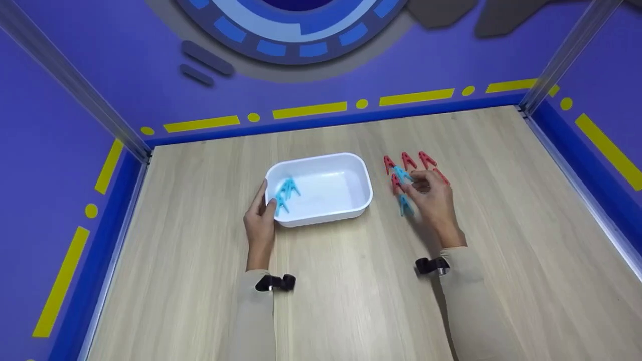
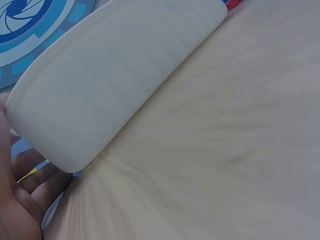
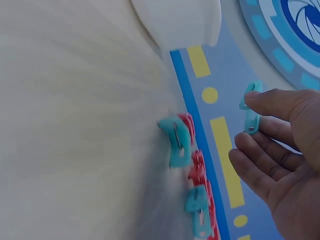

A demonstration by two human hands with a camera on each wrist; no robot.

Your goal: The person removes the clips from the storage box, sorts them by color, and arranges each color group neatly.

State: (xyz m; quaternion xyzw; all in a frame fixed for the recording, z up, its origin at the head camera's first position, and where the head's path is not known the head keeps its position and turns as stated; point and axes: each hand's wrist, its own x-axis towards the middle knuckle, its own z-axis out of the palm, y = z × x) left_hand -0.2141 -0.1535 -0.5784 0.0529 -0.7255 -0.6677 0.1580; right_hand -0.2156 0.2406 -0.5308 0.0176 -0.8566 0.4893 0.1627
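Left hand: grip holding smooth, round-cornered white tub at its left end | Right hand: narrow grip pinching teal clothespin, right of tub, near A-shaped red clothespins on wood-grained counter

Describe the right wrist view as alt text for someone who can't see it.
A right hand pinches a turquoise clip. Nearby, two more turquoise clips and several red clips lie on a pale tabletop; part of a white tub shows at the top.
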